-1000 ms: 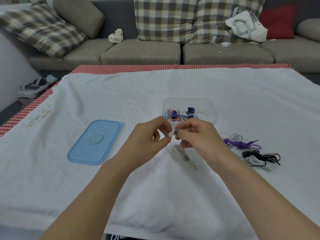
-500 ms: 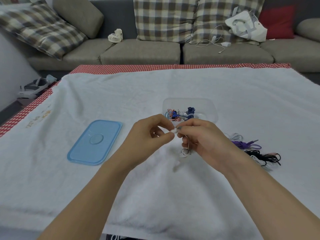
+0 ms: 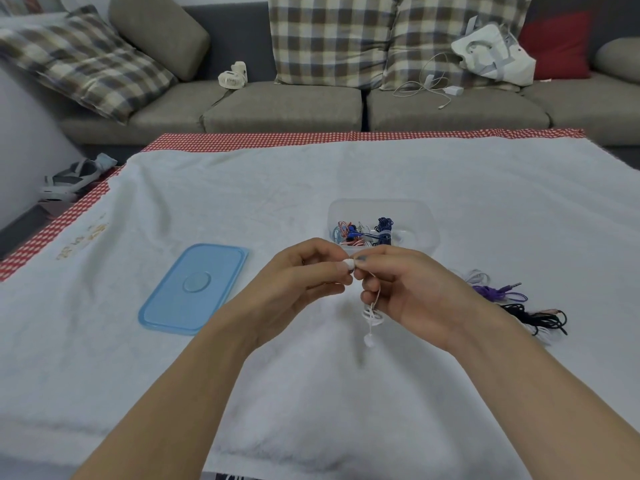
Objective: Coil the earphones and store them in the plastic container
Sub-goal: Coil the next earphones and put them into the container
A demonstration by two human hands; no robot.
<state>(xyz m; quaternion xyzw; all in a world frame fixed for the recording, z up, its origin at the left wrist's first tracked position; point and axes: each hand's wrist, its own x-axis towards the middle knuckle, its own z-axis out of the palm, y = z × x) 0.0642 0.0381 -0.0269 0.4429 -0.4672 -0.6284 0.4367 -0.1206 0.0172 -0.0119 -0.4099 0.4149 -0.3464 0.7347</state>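
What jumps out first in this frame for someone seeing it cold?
Two hands meet at centre frame: the left hand and right hand pinch a white earphone, its cord dangling below. Just behind them stands the clear plastic container with coiled earphones already in it. Its blue lid lies flat to the left, and more bundled earphones wait to the right.

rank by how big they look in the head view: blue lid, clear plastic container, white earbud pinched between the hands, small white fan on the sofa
1. blue lid
2. clear plastic container, slightly smaller
3. small white fan, though distance shrinks it
4. white earbud
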